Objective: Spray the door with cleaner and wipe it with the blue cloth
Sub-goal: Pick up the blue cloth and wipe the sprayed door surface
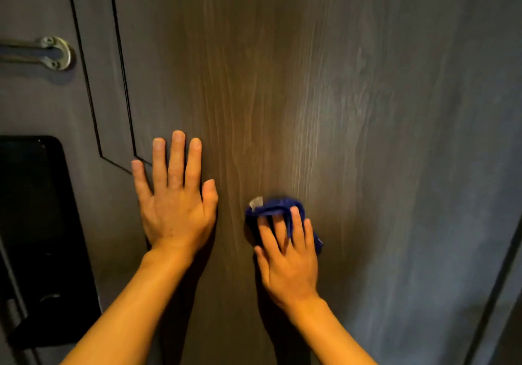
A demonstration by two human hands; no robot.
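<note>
A dark wood-grain door fills the head view. My left hand lies flat on it with fingers spread, holding nothing. To its right, my right hand presses a bunched blue cloth against the door; the cloth pokes out above and beside my fingers, with a small white tag at its top left. No spray bottle is in view.
A black electronic lock panel with a lever sits at the left edge. Above it is a metal latch. Thin black inlay lines run down the door's left part. The door's right edge slants at lower right.
</note>
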